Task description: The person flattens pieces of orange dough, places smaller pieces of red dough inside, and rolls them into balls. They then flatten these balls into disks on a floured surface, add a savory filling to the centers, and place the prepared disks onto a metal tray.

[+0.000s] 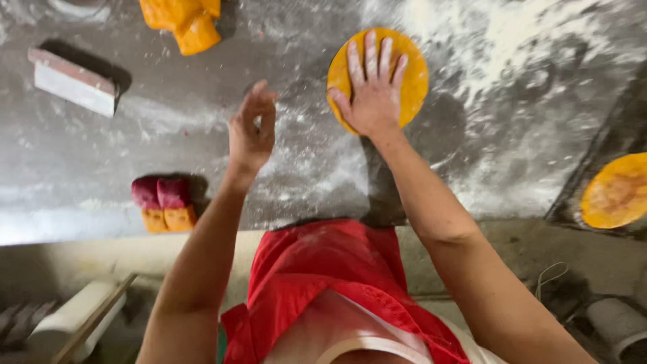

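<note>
Right hand (373, 91) flat, fingers spread, pressing orange dough disc (411, 77) on floured bench (526, 135). Left hand (251, 131) raised above bench, fingers loosely curled, holding nothing. Scraper (73, 82) and dough lump (183, 21) far left; red-orange pieces (164, 203) near edge.

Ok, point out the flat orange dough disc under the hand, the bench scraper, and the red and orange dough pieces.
orange dough disc (412, 86): head view, bare right edge.
bench scraper (73, 84): head view, blade middle.
red and orange dough pieces (164, 204): head view, centre of the pair.
</note>
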